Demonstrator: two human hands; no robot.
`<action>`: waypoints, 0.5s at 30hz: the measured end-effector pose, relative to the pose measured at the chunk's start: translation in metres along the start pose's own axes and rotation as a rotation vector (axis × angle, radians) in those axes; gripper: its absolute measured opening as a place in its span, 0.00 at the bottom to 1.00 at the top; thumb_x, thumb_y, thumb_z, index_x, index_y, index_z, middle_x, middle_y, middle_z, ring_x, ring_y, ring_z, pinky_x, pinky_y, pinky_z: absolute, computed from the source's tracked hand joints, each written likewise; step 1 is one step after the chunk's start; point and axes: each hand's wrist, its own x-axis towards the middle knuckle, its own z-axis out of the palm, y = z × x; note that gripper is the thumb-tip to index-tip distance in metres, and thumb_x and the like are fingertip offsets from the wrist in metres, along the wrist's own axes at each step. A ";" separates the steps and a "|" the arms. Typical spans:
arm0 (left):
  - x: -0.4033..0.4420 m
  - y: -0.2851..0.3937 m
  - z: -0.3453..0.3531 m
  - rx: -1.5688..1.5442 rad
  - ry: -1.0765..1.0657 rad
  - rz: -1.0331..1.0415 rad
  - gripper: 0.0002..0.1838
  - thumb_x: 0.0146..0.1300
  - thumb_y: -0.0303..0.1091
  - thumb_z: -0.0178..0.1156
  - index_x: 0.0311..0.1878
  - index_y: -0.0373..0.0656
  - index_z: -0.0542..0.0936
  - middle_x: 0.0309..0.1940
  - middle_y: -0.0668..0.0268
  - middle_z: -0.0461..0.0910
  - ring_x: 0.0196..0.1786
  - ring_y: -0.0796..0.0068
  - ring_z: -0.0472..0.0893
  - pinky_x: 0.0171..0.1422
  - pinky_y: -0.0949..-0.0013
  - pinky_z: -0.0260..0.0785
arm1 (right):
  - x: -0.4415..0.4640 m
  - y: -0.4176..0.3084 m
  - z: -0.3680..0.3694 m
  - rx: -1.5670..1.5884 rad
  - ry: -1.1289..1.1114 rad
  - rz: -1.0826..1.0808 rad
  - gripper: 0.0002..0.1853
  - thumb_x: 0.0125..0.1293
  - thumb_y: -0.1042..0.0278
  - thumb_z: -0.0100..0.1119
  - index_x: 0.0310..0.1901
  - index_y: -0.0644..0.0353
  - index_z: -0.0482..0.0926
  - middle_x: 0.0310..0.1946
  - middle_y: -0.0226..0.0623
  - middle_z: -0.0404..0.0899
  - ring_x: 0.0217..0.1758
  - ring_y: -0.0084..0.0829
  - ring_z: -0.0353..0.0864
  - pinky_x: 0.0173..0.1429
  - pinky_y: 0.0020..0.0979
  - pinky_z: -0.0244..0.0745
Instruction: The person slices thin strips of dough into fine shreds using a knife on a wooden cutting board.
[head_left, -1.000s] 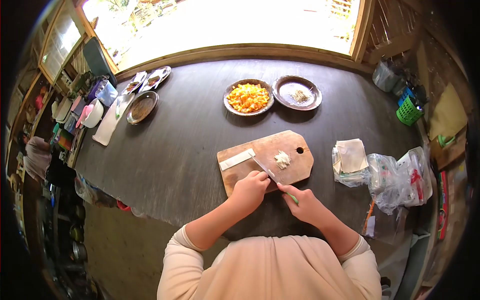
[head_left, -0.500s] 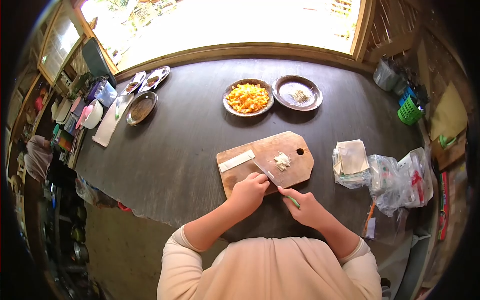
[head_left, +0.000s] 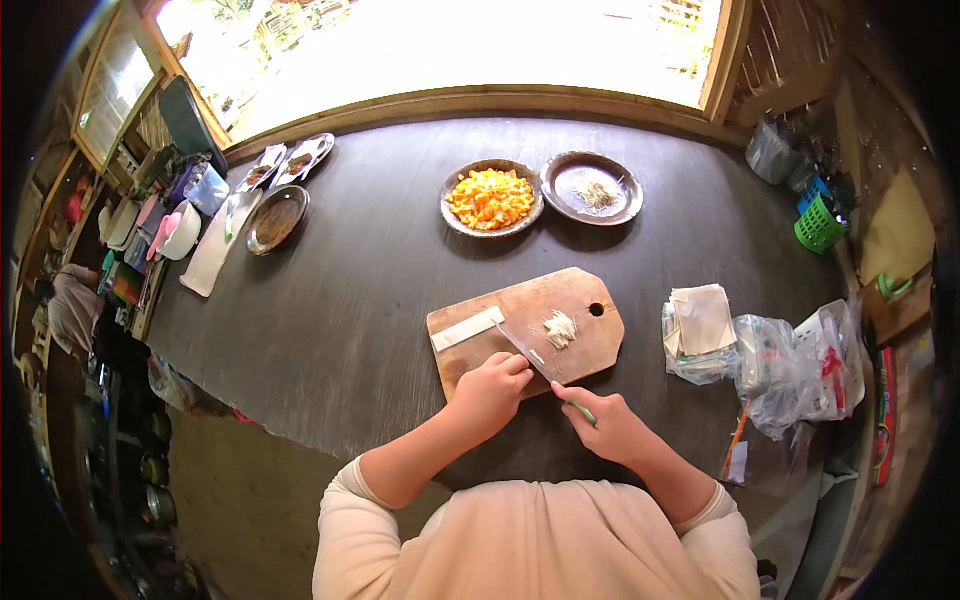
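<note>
My right hand (head_left: 605,428) grips the green handle of a knife (head_left: 520,347), its blade slanting across the wooden cutting board (head_left: 590,365). My left hand (head_left: 492,390) rests at the board's near edge, fingers closed beside the blade. Whatever lies under those fingertips is hidden. A flat white rectangular piece (head_left: 468,329) lies on the board's left part. Right of the blade sits a small heap of thin pale slivers (head_left: 560,329). One small pale bit (head_left: 537,356) is against the blade.
Beyond the board stand a bowl of orange chopped pieces (head_left: 492,200) and a plate (head_left: 570,205) with thin slivers. At right are stacked pale squares (head_left: 703,320) and plastic bags (head_left: 795,370). An oval dish (head_left: 278,220) is at left; a person (head_left: 75,310) is farther left.
The whole view has shifted slightly. Both hands keep nearly the same pose on the board, and the knife stays beside my left fingers.
</note>
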 end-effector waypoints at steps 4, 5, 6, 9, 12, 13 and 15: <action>-0.001 0.001 -0.002 -0.011 -0.020 -0.007 0.11 0.57 0.29 0.63 0.44 0.44 0.84 0.47 0.70 0.81 0.56 0.68 0.80 0.50 0.66 0.80 | 0.000 -0.003 -0.002 0.043 -0.023 0.059 0.19 0.70 0.74 0.58 0.61 0.57 0.77 0.32 0.55 0.82 0.32 0.54 0.83 0.35 0.38 0.77; -0.001 0.001 -0.001 -0.010 -0.022 -0.009 0.12 0.57 0.29 0.64 0.45 0.44 0.84 0.47 0.70 0.81 0.56 0.68 0.80 0.50 0.65 0.80 | 0.000 -0.002 -0.001 0.052 -0.005 0.037 0.18 0.70 0.74 0.58 0.61 0.57 0.77 0.31 0.54 0.82 0.32 0.53 0.83 0.35 0.39 0.77; -0.001 0.001 -0.001 -0.014 -0.026 -0.010 0.12 0.57 0.29 0.64 0.45 0.44 0.84 0.47 0.70 0.81 0.56 0.68 0.80 0.50 0.65 0.80 | 0.001 -0.003 0.000 0.054 -0.007 0.043 0.18 0.70 0.74 0.58 0.61 0.57 0.77 0.31 0.54 0.82 0.32 0.53 0.83 0.35 0.39 0.77; -0.002 0.000 0.000 -0.015 -0.011 0.005 0.11 0.56 0.29 0.64 0.44 0.44 0.84 0.48 0.70 0.81 0.57 0.67 0.80 0.51 0.66 0.79 | 0.002 -0.005 0.003 -0.018 -0.036 0.089 0.18 0.70 0.74 0.59 0.61 0.57 0.79 0.34 0.52 0.84 0.29 0.42 0.85 0.38 0.30 0.77; -0.001 -0.002 0.000 -0.036 0.006 0.003 0.11 0.56 0.29 0.64 0.44 0.44 0.84 0.48 0.70 0.81 0.56 0.67 0.79 0.51 0.66 0.79 | 0.001 -0.002 0.003 0.006 0.018 0.007 0.18 0.70 0.74 0.59 0.61 0.57 0.79 0.31 0.52 0.83 0.25 0.41 0.81 0.36 0.30 0.76; -0.001 -0.002 0.001 -0.027 -0.009 0.006 0.11 0.56 0.29 0.64 0.44 0.44 0.84 0.48 0.70 0.80 0.56 0.67 0.79 0.51 0.66 0.79 | 0.000 -0.007 0.000 0.006 -0.010 0.046 0.18 0.70 0.74 0.58 0.61 0.58 0.78 0.31 0.52 0.82 0.25 0.42 0.80 0.36 0.30 0.76; -0.002 -0.003 0.001 -0.019 -0.029 0.007 0.12 0.56 0.29 0.64 0.45 0.44 0.84 0.48 0.70 0.80 0.57 0.67 0.79 0.51 0.66 0.79 | 0.000 -0.010 -0.002 0.010 -0.040 0.087 0.18 0.70 0.74 0.58 0.61 0.58 0.78 0.30 0.53 0.82 0.25 0.44 0.80 0.36 0.31 0.76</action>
